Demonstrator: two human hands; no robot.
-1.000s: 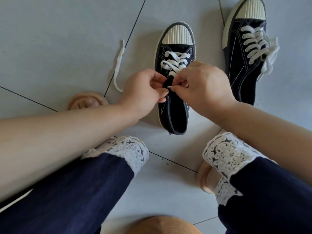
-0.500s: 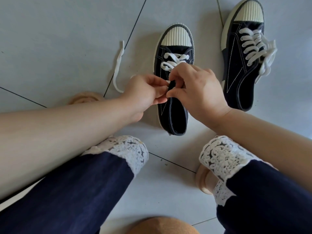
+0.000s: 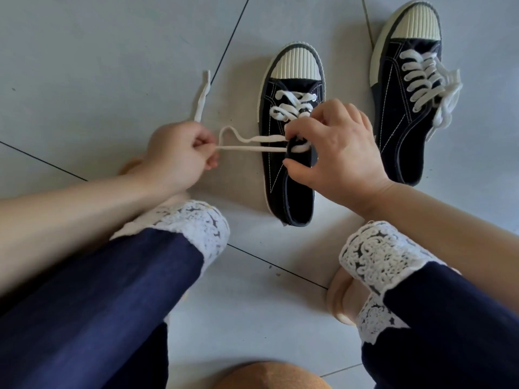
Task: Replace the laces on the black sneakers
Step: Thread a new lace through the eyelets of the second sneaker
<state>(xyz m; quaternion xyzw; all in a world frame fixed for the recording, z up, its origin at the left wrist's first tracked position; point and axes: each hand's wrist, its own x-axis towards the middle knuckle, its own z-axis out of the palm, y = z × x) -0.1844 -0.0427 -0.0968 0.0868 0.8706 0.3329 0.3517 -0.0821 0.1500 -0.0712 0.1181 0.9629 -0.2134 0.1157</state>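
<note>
Near sneaker (image 3: 292,203), on the floor (image 3: 112,66): our right hand (image 3: 339,161) curls round its eyelet edge — a brace, we judge. Our left hand (image 3: 179,155) pinches the white lace (image 3: 252,148), holding it taut sideways to seat it.

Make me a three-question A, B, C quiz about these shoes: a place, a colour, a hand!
1. Where is the fully laced sneaker?
A. right of the half-laced sneaker
B. left of it
C. on a lap
2. What colour is the lace?
A. red
B. black
C. white
3. What is the left hand doing?
A. lying flat
B. pinching the lace
C. holding scissors
Answers: 1 A, it stands farther right; 2 C, it is plainly white; 3 B, it grips the taut lace.
</note>
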